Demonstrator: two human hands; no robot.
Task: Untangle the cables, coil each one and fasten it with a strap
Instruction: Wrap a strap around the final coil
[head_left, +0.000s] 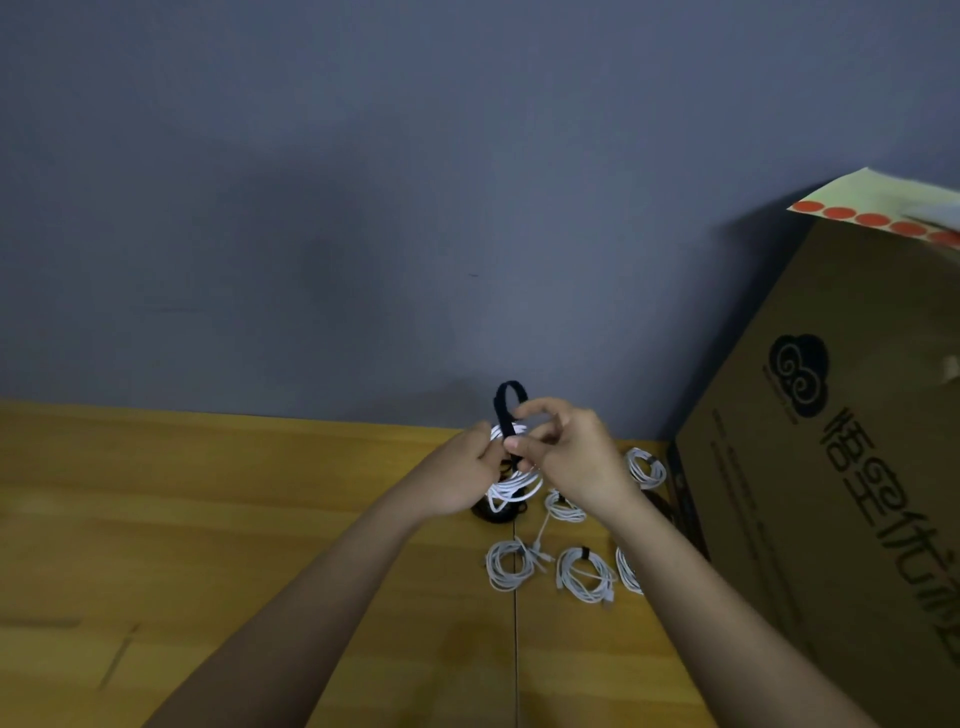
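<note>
Hands are busy: left hand (467, 470) holds white coil (511, 480) above the table (260, 519), right hand (566, 452) pinches black strap (506, 408) around it, while five tied coils (584, 574) lie below.

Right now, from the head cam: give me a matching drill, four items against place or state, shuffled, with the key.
Items
1. black strap
2. white coil in hand
3. cardboard box
4. red dot sticker sheet

Descriptions
A. on top of the box
B. looped above the hands
C. standing at the table's right end
D. held over the table by both hands

Pairs: 1-B, 2-D, 3-C, 4-A
</note>
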